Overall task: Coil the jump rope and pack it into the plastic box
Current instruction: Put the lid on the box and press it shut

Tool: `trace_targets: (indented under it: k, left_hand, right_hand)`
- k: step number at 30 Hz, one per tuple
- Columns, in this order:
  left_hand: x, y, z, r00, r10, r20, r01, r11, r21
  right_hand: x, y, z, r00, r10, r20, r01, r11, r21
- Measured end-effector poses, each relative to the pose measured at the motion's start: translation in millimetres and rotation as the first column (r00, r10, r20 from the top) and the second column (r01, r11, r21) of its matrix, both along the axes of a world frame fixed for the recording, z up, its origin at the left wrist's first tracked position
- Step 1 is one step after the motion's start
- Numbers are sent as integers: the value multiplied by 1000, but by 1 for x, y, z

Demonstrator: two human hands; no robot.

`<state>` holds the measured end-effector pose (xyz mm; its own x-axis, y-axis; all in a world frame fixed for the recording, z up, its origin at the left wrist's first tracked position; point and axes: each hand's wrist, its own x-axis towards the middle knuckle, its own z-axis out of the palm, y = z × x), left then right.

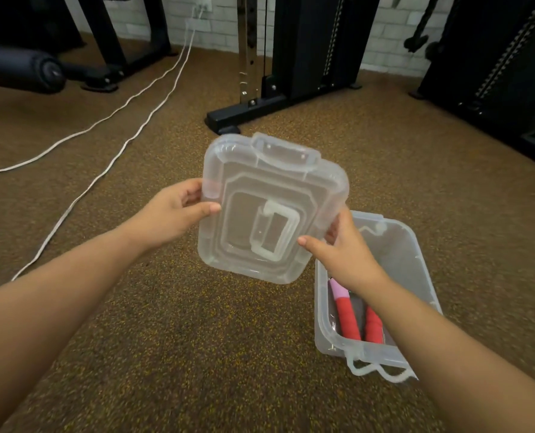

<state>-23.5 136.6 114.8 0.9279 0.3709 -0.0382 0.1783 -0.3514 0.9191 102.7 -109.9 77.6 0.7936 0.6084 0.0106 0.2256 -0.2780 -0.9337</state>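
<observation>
I hold a clear plastic lid (260,195) with a moulded handle up in the air over the floor, tilted toward me. My left hand (172,210) grips its left edge and my right hand (341,248) grips its lower right edge. The clear plastic box (416,264) sits open on the floor to the right, under my right forearm. Inside it lie the jump rope's red handles (350,317), one with a pink end. My arm hides the rest of the rope.
The floor is brown speckled rubber. Two white cables (116,120) run across it at the left toward the wall. Black gym machine frames (250,110) stand behind the lid, and more black equipment stands at the far left and far right.
</observation>
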Motion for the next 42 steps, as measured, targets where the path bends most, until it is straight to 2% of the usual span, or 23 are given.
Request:
trace_targets:
  k: [3, 8, 10, 14, 18, 23, 26, 42]
  left_hand:
    - [10, -7, 8, 997, 70, 11, -70, 997, -20]
    - [37, -33, 17, 972, 194, -133, -205, 976, -71]
    - [46, -52, 21, 963, 178, -201, -200, 975, -93]
    - [60, -87, 19, 961, 83, -262, -130, 978, -165]
    - [75, -121, -1, 948, -25, -317, -40, 980, -195]
    - [90, -149, -20, 944, -8, -328, -35, 991, -125]
    - [95, -156, -29, 930, 8, -368, -46, 994, -94]
    - [110, -170, -43, 934, 15, -357, -78, 984, -163]
  right_hand:
    - [1, -4, 3, 1000, 4, -7, -4, 1000, -11]
    - [11, -11, 27, 984, -176, -4, 176, 984, 32]
    - [20, -20, 32, 962, -271, 7, 271, 962, -34]
    - [39, -59, 29, 944, -330, 12, 323, 918, -229]
    - [51, -103, 18, 933, -356, -50, 320, 887, -332]
    - [51, -129, 12, 915, -390, -102, 329, 869, -370]
    - [52, -135, 3, 919, -387, -78, 327, 858, -396]
    - [62, -141, -21, 907, -417, -61, 369, 855, -365]
